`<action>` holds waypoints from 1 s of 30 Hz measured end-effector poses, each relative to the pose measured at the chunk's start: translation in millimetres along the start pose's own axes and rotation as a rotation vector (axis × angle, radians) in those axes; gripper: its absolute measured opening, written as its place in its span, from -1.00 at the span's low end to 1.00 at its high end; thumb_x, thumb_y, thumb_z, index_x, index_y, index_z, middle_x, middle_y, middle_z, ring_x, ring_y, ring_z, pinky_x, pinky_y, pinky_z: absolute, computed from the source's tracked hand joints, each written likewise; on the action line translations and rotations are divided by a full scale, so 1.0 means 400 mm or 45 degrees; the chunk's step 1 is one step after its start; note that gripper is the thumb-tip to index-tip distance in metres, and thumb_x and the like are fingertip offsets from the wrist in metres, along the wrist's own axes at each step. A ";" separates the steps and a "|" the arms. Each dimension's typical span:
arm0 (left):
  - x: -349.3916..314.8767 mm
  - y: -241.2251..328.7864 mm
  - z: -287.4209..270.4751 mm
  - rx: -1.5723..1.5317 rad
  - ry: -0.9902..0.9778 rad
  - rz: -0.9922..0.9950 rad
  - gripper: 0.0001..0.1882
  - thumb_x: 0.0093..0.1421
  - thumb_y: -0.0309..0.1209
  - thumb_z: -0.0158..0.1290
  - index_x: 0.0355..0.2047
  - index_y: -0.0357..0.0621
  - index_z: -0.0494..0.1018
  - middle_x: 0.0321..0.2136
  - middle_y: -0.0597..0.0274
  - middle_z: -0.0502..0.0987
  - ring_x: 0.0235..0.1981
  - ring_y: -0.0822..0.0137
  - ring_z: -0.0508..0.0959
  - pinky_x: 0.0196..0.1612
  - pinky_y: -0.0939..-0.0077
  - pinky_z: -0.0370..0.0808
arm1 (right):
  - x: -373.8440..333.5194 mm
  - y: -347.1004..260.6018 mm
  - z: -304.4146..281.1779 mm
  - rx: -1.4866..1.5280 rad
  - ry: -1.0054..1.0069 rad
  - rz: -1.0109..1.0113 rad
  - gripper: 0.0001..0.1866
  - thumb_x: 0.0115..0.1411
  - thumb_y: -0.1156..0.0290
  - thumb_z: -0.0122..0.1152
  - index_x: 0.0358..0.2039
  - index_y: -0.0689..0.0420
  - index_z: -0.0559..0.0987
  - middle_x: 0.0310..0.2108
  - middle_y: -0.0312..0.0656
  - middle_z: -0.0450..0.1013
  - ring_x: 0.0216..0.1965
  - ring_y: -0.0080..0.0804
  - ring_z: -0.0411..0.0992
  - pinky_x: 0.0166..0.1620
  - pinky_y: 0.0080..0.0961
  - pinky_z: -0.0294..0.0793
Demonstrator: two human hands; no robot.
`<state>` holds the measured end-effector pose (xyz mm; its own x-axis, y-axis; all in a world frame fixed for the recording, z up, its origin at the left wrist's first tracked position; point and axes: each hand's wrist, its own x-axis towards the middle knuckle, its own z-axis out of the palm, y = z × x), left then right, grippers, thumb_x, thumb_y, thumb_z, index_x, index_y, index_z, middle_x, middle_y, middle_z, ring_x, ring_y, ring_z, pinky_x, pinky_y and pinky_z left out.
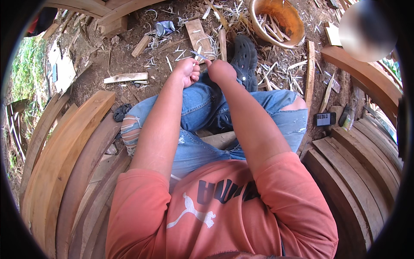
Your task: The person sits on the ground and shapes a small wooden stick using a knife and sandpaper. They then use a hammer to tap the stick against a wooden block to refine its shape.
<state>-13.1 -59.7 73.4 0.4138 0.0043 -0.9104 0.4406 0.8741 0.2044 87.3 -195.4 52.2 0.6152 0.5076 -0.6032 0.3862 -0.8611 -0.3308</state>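
My left hand (188,72) is closed around the lower end of a thin pale wood strip (199,49), which sticks up past the fingers. My right hand (221,71) is closed on a knife, its handle hidden in the fist. The narrow bluish knife blade (202,58) points to the left and crosses the strip just above my left fingers. Both hands are close together over my crossed legs in torn blue jeans (202,103). Behind them, a flat wood board (197,35) lies on the dirt among pale shavings.
An orange bucket (297,32) holding wood strips stands far right of a dark clog (244,58). A crushed can (164,28) lies far left. Curved timbers (69,151) and stacked planks (345,172) flank me. A phone (325,119) lies at right; a blurred shape is beyond.
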 end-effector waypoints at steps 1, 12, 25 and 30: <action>0.001 0.001 0.000 0.001 -0.002 0.004 -0.84 0.51 -0.34 -0.17 -0.26 0.00 0.33 -0.68 0.55 0.08 -0.72 0.56 0.01 -0.66 0.56 0.03 | 0.006 -0.008 -0.006 0.000 -0.039 0.029 -0.31 0.53 -0.20 -0.12 -0.07 0.15 0.77 -0.04 0.07 0.68 0.03 0.05 0.66 0.06 -0.04 0.63; -0.001 0.000 0.007 0.178 0.103 0.015 -0.86 0.54 -0.31 -0.15 -0.18 -0.03 0.36 -0.69 0.54 0.15 -0.74 0.58 0.07 -0.66 0.60 0.10 | -0.015 -0.001 -0.032 0.025 -0.080 -0.002 -0.30 0.54 -0.19 -0.15 -0.05 0.17 0.76 -0.02 0.09 0.68 0.06 0.10 0.64 0.12 -0.02 0.61; 0.012 -0.010 0.003 0.261 0.142 0.072 -0.83 0.51 -0.32 -0.16 -0.28 0.02 0.34 -0.68 0.55 0.15 -0.73 0.56 0.08 -0.64 0.54 0.11 | -0.006 -0.010 -0.031 0.009 -0.110 0.036 -0.32 0.54 -0.20 -0.13 0.01 0.15 0.75 0.05 0.08 0.66 0.10 0.07 0.63 0.13 -0.02 0.60; 0.012 -0.013 0.014 0.283 0.159 0.101 -0.80 0.54 -0.29 -0.17 -0.28 0.02 0.34 -0.69 0.56 0.13 -0.72 0.57 0.07 -0.64 0.55 0.10 | -0.005 -0.031 -0.037 0.058 -0.127 0.125 -0.29 0.54 -0.23 -0.15 0.04 0.14 0.74 0.08 0.10 0.64 0.12 0.10 0.61 0.17 -0.01 0.58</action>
<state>-9.0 -66.9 69.8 0.3585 0.1401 -0.9229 0.5808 0.7406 0.3380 91.7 -185.4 68.2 0.5765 0.4176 -0.7023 0.2948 -0.9079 -0.2979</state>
